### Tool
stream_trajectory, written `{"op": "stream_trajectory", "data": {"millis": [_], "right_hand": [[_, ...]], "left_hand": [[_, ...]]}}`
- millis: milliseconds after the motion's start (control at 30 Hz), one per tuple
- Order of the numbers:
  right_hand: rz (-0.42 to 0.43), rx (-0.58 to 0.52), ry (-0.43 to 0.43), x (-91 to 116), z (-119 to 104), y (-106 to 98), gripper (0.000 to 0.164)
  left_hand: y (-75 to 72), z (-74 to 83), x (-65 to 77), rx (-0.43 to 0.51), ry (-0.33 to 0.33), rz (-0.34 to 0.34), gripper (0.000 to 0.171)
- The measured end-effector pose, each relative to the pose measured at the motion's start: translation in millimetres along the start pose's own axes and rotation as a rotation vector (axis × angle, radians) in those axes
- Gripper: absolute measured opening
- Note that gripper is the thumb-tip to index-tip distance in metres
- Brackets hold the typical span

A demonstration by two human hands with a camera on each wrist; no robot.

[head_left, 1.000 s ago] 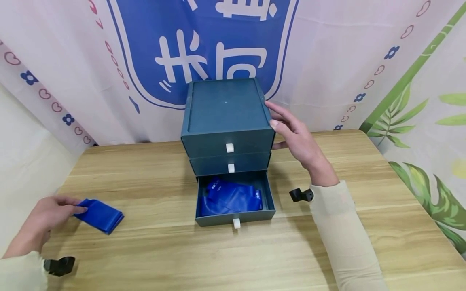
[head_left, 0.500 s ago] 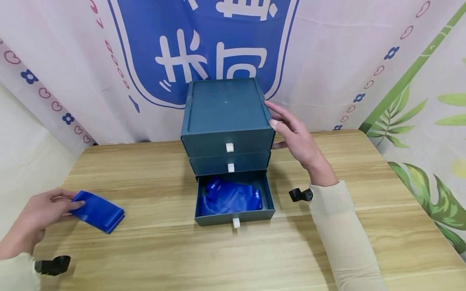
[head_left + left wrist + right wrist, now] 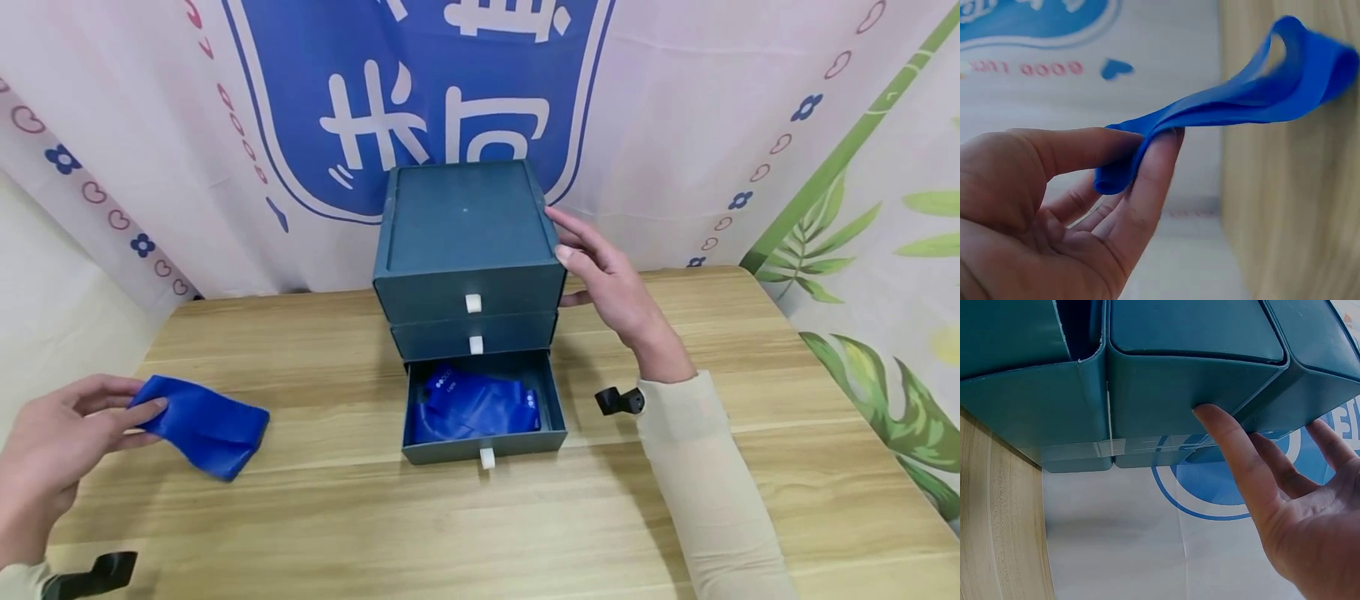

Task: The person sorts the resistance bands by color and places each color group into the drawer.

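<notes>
My left hand pinches one end of a blue resistance band between thumb and fingers, at the table's left side. In the left wrist view the band sags away from the fingers in loose, looped layers. My right hand rests against the right side of a dark teal drawer cabinet, its fingers extended along the wall. Up close, the right wrist view shows fingertips touching the cabinet side. The bottom drawer is pulled out and holds more blue resistance bands with white print.
The wooden table carries the cabinet at its back middle. Two upper drawers with white pull tabs are closed. Behind stands a printed cloth backdrop. A black wrist mount sticks out from the right sleeve.
My left hand has shifted a little left and up, lifting its end of the band. The layers have spread and curved from a flat stack. The right hand stays put.
</notes>
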State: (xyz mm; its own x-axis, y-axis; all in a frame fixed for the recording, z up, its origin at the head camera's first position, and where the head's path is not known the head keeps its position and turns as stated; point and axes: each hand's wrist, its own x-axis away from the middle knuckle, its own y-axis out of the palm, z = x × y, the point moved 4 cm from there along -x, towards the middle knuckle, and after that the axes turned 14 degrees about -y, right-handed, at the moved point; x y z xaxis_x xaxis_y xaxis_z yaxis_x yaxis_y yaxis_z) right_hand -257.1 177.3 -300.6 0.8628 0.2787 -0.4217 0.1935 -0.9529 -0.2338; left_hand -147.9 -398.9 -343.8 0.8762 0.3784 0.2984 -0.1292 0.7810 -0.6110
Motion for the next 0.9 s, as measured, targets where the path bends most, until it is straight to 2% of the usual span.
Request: {"op": "stream_trajectory", "data": {"millis": [33, 167, 300, 433, 500, 567, 667, 900], "right_hand": [[0.0, 0.001, 0.001, -0.1, 0.1, -0.1, 0.052], [-0.001, 0.006, 0.001, -0.6, 0.4, -0.1, 0.052], [-0.001, 0.009, 0.0, 0.0, 0.1, 0.0, 0.052], [-0.002, 0.005, -0.003, 0.3, -0.5, 0.2, 0.052], [-0.002, 0.006, -0.005, 0.2, -0.5, 0.2, 0.052], [-0.002, 0.008, -0.007, -0.1, -0.1, -0.1, 0.051], [-0.004, 0.009, -0.006, 0.0, 0.7, -0.1, 0.051], [-0.008, 0.007, -0.01, 0.1, 0.9, -0.8, 0.052]], "left_hand": [[1.2, 4.0, 3.6, 0.038, 0.019, -0.01, 0.007], [7.8, 21.2, 16.5, 0.272, 0.064, -0.092, 0.022], [15.7, 38.5, 28.2, 0.505, 0.07, -0.178, 0.02], [27.0, 56.7, 38.9, 0.672, 0.112, -0.266, 0.024], [35.4, 66.2, 43.3, 0.723, 0.145, -0.305, 0.027], [46.0, 75.9, 47.2, 0.742, 0.176, -0.335, 0.029], [62.5, 88.2, 53.6, 0.71, 0.175, -0.37, 0.028], [101.7, 112.7, 71.9, 0.56, 0.121, -0.405, 0.024]]}}
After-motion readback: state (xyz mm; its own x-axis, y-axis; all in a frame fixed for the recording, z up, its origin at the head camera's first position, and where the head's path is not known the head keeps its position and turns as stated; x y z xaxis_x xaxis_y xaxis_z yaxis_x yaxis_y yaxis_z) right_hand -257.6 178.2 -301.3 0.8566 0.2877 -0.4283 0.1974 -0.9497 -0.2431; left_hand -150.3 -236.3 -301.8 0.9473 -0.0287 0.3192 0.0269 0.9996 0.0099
